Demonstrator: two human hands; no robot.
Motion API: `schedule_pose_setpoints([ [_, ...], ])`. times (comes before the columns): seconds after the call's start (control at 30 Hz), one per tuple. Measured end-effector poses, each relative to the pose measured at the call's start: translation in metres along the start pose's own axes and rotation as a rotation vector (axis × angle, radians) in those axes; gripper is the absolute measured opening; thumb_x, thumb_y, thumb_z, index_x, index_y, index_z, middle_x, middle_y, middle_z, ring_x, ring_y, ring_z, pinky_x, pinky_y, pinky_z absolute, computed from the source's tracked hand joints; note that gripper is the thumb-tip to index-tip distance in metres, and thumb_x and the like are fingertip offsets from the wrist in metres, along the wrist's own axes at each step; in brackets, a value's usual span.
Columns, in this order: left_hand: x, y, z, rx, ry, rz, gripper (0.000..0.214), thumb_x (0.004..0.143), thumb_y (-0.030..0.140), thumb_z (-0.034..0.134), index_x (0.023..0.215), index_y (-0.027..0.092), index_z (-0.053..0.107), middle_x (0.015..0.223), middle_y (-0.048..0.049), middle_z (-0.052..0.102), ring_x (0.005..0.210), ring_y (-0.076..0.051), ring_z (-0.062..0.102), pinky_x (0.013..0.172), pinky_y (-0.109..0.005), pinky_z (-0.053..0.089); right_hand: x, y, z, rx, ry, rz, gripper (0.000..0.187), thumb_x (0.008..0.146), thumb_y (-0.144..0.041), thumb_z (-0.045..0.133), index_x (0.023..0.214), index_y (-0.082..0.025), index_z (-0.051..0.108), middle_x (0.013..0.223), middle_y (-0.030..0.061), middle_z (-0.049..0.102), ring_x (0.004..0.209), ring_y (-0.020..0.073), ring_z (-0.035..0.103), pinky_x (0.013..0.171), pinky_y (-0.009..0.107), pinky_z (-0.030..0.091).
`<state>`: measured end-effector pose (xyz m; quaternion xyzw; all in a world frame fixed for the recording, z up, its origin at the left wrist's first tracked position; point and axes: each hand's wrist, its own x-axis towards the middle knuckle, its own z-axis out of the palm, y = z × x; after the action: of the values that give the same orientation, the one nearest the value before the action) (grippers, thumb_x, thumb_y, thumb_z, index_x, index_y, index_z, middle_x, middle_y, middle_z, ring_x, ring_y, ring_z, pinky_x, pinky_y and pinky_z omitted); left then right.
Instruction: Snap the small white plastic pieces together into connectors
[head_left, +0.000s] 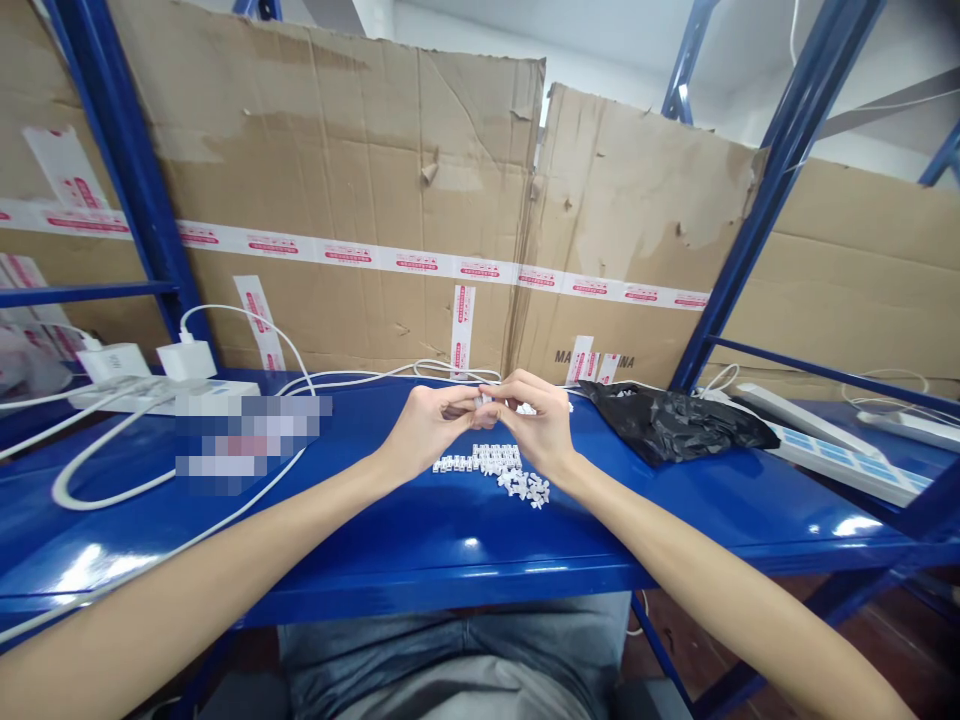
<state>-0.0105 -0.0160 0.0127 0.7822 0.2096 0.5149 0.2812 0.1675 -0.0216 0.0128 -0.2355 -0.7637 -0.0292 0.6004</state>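
Observation:
My left hand (431, 428) and my right hand (536, 420) meet above the blue table, fingertips pinched together around a small white plastic piece (484, 399). Fingers hide most of that piece, so its exact kind does not show. Just below the hands, small white plastic pieces (495, 457) lie in neat rows, with a shorter line of them running out to the left. A loose heap of smaller white bits (526, 487) lies at the right front of the rows. More white pieces (527, 409) show partly behind my right hand.
A crumpled black plastic bag (671, 420) lies to the right. On the left stand a power strip (225, 392) with white chargers (186, 358) and looping white cables (67, 480). Cardboard sheets (337, 150) and blue shelf posts (131, 150) rise behind the blue table (360, 560).

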Motion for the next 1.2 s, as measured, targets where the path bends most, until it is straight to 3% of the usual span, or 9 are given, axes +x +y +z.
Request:
schedule_pose_setpoints([
  [0.63,-0.001,-0.003,0.001,-0.08,0.006,-0.034,0.019,0.084,0.028,0.075,0.096,0.013,0.076,0.078,-0.0064,0.08,0.075,-0.021,0.079,0.08,-0.032,0.065,0.001,-0.006,-0.001,0.024,-0.008,-0.032,0.015,0.089,-0.034,0.074,0.085,-0.02,0.079,0.066,0.0012,0.066,0.059,0.0145,0.058,0.056,0.029,0.045],
  [0.83,-0.001,-0.005,0.003,-0.17,0.025,-0.123,0.023,0.08,0.034,0.08,0.088,0.013,0.076,0.076,-0.007,0.08,0.074,-0.023,0.079,0.074,-0.033,0.066,-0.002,0.002,-0.004,-0.291,-0.151,-0.203,0.022,0.1,-0.024,0.059,0.097,-0.017,0.079,0.072,0.0062,0.069,0.069,0.0189,0.053,0.066,0.034,0.043],
  [0.97,0.001,-0.01,0.002,-0.214,0.061,-0.166,0.029,0.076,0.038,0.083,0.088,0.013,0.075,0.077,-0.0072,0.08,0.073,-0.024,0.078,0.071,-0.033,0.066,-0.004,0.004,-0.004,-0.415,-0.271,-0.25,0.036,0.104,-0.034,0.049,0.113,-0.012,0.076,0.077,0.0099,0.068,0.074,0.0218,0.051,0.068,0.037,0.042],
  [1.07,0.003,-0.014,-0.001,-0.218,0.08,-0.18,0.03,0.077,0.038,0.083,0.09,0.012,0.074,0.079,-0.0083,0.08,0.073,-0.023,0.078,0.072,-0.033,0.066,-0.002,0.0,-0.003,-0.357,-0.315,-0.097,0.046,0.107,-0.043,0.038,0.122,-0.016,0.072,0.085,0.0102,0.066,0.081,0.0223,0.055,0.073,0.037,0.044],
  [1.2,0.005,-0.016,-0.004,-0.16,0.114,-0.174,0.031,0.082,0.032,0.078,0.104,0.011,0.074,0.078,-0.0074,0.078,0.072,-0.021,0.076,0.074,-0.033,0.064,0.006,-0.001,-0.003,-0.025,-0.221,0.33,0.039,0.106,-0.045,0.042,0.131,-0.02,0.058,0.092,0.0066,0.066,0.078,0.0188,0.062,0.073,0.035,0.048],
])
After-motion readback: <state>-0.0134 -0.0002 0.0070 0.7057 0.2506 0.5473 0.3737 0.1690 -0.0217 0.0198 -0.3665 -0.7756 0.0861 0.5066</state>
